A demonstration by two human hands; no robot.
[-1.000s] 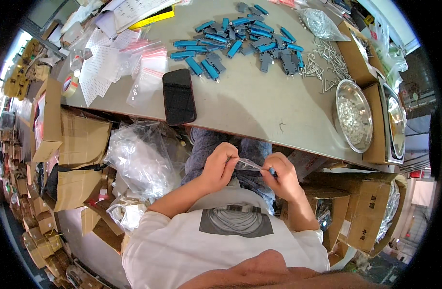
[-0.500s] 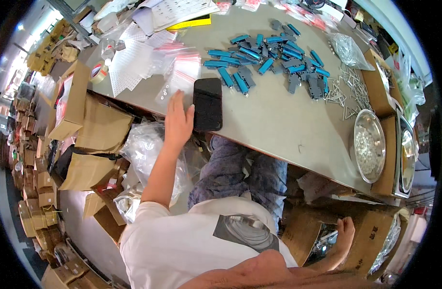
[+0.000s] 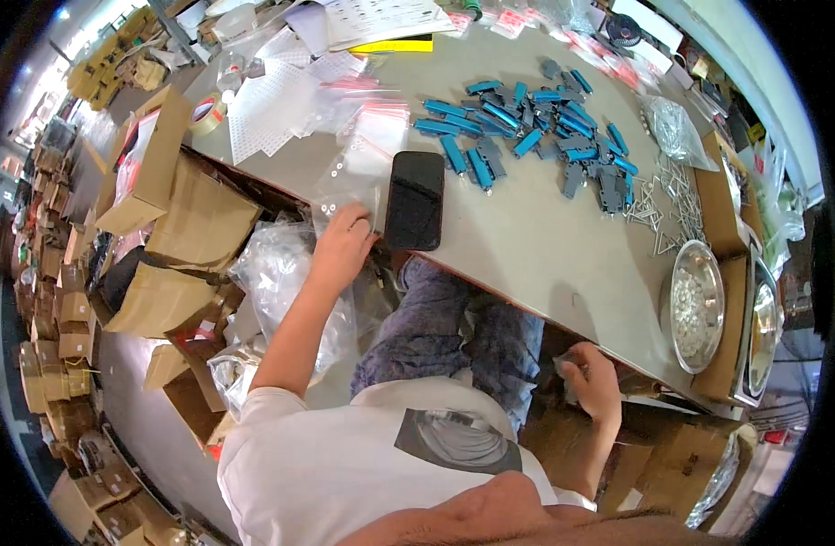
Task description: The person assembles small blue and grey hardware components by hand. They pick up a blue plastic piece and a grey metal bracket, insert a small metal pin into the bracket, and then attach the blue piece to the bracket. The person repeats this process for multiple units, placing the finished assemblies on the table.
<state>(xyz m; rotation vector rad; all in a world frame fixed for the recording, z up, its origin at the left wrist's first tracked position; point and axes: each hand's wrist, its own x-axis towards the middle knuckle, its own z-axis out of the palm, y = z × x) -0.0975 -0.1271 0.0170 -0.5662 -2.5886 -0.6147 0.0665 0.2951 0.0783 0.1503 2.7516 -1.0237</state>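
Observation:
At the table's front edge, left of the black phone (image 3: 414, 201), my left hand (image 3: 343, 244) has its fingers curled together. It touches the lower end of a clear plastic bag (image 3: 355, 193) with small white rings by it; whether it grips the bag is hard to see. My right hand (image 3: 592, 380) is just below the front edge, right of my legs, thumb and fingers closed on something small and pale that I cannot make out. Beyond the phone lies a heap of blue-and-grey plastic parts (image 3: 526, 144), with loose screws (image 3: 661, 205) to its right.
A metal bowl (image 3: 692, 308) of small white pieces stands at the right, beside a cardboard box (image 3: 728, 305). Perforated white sheets (image 3: 263, 114) and a tape roll (image 3: 208, 115) lie at the left. Open cartons (image 3: 203, 214) and plastic wrapping (image 3: 285, 273) crowd the left side below the table.
My right hand has come up and left from the carton at the lower right to the table edge. My left hand has drawn back toward the edge, its fingers curling.

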